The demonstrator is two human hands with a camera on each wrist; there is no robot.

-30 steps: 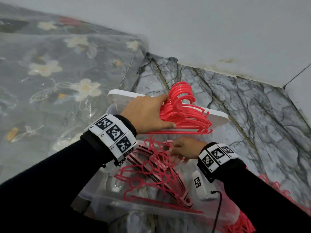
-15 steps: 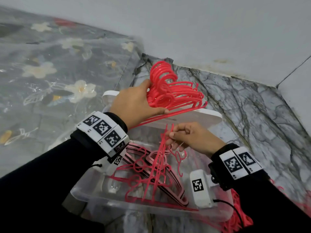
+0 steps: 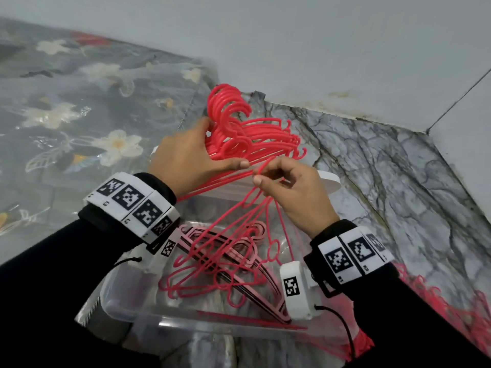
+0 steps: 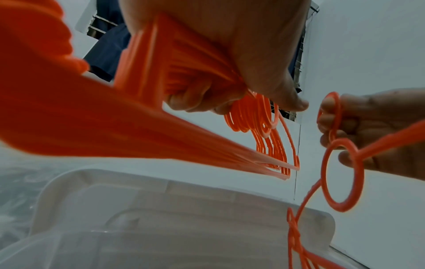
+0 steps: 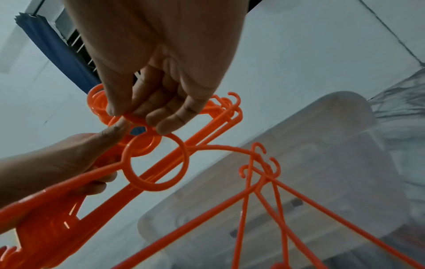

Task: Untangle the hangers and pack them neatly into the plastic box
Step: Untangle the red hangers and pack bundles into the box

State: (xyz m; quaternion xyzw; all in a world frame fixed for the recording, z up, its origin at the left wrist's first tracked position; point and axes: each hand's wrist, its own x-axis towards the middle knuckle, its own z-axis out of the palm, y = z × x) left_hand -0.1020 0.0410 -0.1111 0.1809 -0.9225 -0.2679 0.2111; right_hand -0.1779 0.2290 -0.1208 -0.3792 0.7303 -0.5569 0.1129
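I am seeing both arms wearing long black sleeves [image 3: 53,266] down to the wrists. Each wrist is carrying a white band [image 3: 132,205] printed with square black-and-white coded markers; the right band [image 3: 353,254] is showing three. A white camera block [image 3: 295,290] with its own marker is hanging under the right wrist, a thin black cable [image 3: 345,330] trailing from it. Both hands are bare.

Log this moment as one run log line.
left hand: grips hanger stack | right hand: pinches hanger hook | plastic box: some hangers inside
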